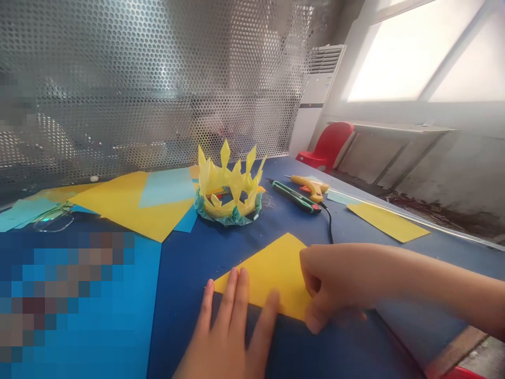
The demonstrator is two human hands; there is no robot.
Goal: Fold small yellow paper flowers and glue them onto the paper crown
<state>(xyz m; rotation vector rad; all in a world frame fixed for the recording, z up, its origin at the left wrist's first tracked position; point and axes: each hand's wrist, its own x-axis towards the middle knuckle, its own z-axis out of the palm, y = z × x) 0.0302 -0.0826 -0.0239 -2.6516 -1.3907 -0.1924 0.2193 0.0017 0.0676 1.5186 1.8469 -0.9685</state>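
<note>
A sheet of yellow paper [272,273] lies on the blue table in front of me, with a corner pointing away and a straight edge towards me. My left hand [232,316] rests on its near left part, fingers spread; the thumb is slightly blurred. At the paper's right end my right hand [335,279] is curled closed, thumb low by the near edge. That end of the paper is hidden behind the hand. Beyond the sheet stands a paper crown [231,184] with pale yellow points and a gathered teal base.
Right of the crown lie a teal utility knife [295,196] and a yellow glue gun [310,187] with a black cord. Another yellow sheet [389,221] is near the right edge. Coloured papers [134,202] and glasses [54,221] lie left. A perforated metal panel [158,89] borders the back.
</note>
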